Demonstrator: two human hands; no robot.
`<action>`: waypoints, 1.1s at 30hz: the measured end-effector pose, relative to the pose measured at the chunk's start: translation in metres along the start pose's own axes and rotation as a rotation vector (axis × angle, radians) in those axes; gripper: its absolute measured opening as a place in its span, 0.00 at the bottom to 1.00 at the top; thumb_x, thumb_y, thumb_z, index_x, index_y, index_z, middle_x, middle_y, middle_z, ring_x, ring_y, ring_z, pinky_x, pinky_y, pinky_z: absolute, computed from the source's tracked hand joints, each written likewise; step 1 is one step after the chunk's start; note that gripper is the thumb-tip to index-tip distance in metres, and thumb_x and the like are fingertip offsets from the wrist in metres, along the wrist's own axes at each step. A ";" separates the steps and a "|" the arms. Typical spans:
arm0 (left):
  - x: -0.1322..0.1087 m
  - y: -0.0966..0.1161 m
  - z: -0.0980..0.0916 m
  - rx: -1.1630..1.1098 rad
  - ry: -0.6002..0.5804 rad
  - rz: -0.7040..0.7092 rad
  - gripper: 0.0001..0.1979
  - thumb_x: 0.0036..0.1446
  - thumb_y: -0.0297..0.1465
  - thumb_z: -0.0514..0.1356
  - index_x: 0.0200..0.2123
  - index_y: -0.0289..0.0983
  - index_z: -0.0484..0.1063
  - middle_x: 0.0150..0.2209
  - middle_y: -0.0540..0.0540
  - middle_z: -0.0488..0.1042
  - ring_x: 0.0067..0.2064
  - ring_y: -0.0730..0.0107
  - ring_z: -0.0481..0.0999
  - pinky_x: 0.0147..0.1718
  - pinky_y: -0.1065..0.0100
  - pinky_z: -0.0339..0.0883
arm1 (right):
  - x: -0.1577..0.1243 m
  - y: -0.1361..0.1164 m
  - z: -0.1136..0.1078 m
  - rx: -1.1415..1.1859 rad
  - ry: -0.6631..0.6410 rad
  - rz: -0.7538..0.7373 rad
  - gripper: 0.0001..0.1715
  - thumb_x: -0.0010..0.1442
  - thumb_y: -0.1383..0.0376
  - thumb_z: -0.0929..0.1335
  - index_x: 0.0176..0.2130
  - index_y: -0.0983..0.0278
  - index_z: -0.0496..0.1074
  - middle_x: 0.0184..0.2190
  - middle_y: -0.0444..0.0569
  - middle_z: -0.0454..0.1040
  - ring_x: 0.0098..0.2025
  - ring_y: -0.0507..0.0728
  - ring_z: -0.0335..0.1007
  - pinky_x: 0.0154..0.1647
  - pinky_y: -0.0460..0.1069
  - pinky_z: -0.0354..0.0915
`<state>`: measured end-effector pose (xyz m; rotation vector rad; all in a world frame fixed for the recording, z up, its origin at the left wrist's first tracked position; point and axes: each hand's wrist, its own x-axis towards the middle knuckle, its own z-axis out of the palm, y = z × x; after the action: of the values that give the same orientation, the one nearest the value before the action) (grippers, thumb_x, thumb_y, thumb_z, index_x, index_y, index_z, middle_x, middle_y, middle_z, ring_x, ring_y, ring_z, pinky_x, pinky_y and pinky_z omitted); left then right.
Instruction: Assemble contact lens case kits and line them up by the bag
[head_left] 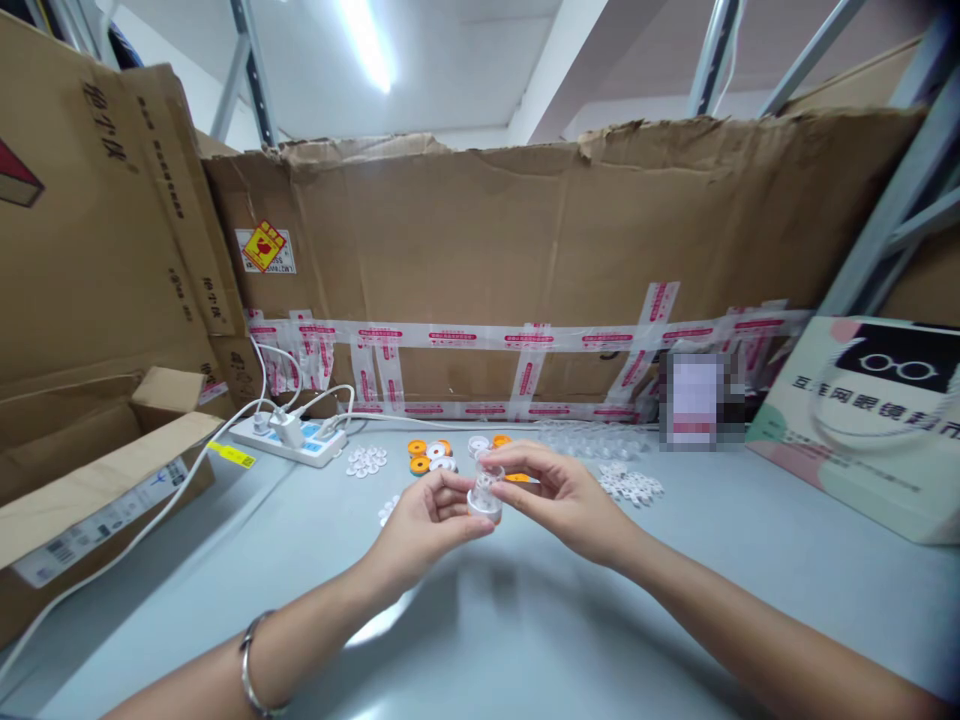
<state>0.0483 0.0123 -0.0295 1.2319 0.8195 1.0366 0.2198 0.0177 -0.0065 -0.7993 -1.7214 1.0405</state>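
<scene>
Above the table, my left hand (420, 525) is closed around a small white round piece (484, 507) with an orange underside. The fingertips of my right hand (566, 497) pinch a clear plastic cylindrical part (489, 474) directly over the white piece. Whether the two parts touch or are joined, I cannot tell. Behind my hands lie several orange and white round pieces (431, 457), some of them partly covered by my right hand. Small white discs (367, 461) form a pile to the left, and small white parts (631, 485) are heaped to the right.
A power strip (289, 440) with plugs and white cables stands at the back left beside an open cardboard box (97, 480). Clear plastic pieces (592, 440) lie along the taped cardboard wall (480, 250). At the right leans a printed box (862, 430).
</scene>
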 end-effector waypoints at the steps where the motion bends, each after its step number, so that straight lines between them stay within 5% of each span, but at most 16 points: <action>1: 0.000 0.000 0.000 -0.004 0.001 0.005 0.18 0.38 0.28 0.69 0.32 0.34 0.65 0.29 0.48 0.75 0.33 0.69 0.75 0.37 0.67 0.64 | 0.000 0.000 0.000 0.002 -0.003 -0.002 0.11 0.51 0.63 0.69 0.38 0.59 0.74 0.40 0.49 0.69 0.46 0.57 0.67 0.44 0.52 0.70; 14: -0.001 -0.002 -0.001 -0.020 0.002 0.032 0.17 0.38 0.27 0.69 0.31 0.34 0.66 0.28 0.50 0.75 0.31 0.73 0.74 0.36 0.69 0.65 | 0.000 0.001 0.002 0.048 -0.002 -0.033 0.09 0.49 0.64 0.70 0.35 0.57 0.75 0.38 0.47 0.72 0.46 0.56 0.67 0.44 0.53 0.69; 22: -0.001 -0.001 0.001 0.040 0.042 0.058 0.15 0.39 0.28 0.68 0.31 0.33 0.67 0.29 0.48 0.75 0.32 0.72 0.74 0.36 0.68 0.66 | -0.003 0.011 0.010 0.110 0.133 -0.002 0.08 0.47 0.62 0.71 0.31 0.60 0.72 0.34 0.46 0.74 0.41 0.55 0.71 0.44 0.53 0.67; 33: -0.006 0.002 0.000 -0.008 -0.048 0.021 0.14 0.40 0.29 0.68 0.30 0.34 0.68 0.31 0.47 0.76 0.35 0.68 0.76 0.39 0.66 0.67 | -0.004 -0.002 0.004 0.190 -0.001 0.070 0.09 0.49 0.60 0.70 0.32 0.60 0.71 0.36 0.46 0.75 0.40 0.54 0.71 0.42 0.50 0.66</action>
<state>0.0455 0.0066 -0.0279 1.2570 0.7662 1.0225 0.2172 0.0118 -0.0071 -0.7416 -1.5770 1.2318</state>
